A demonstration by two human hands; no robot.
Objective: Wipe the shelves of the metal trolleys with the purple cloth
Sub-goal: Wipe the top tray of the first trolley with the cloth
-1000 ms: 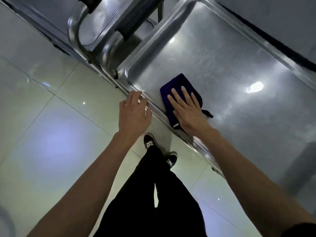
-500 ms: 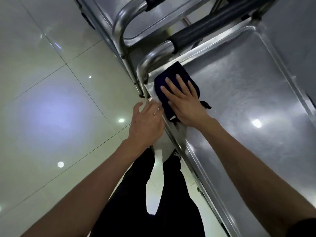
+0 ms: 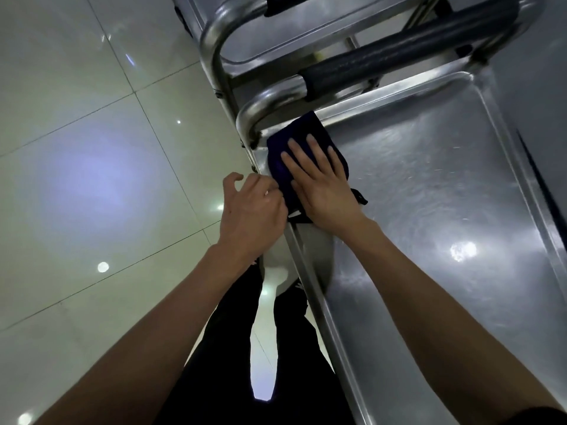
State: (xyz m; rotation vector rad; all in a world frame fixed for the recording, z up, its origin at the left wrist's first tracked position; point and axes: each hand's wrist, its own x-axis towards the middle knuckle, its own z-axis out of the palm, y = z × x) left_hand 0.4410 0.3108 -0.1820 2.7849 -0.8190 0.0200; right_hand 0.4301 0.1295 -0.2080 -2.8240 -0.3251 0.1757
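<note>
Purple cloth (image 3: 294, 148) under the flat, spread right hand (image 3: 322, 191) should press into the shelf (image 3: 445, 194) corner, while the loosely curled left hand (image 3: 248, 210) steadies the rim.

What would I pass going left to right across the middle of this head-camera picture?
Tiled floor → left hand at the trolley's edge → purple cloth → right hand pressing flat on the cloth → bare metal shelf → shelf's raised far rim.

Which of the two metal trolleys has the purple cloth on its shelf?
The nearer metal trolley, whose dark padded handle is fully visible; the right hand presses the folded purple cloth into its shelf corner.
</note>
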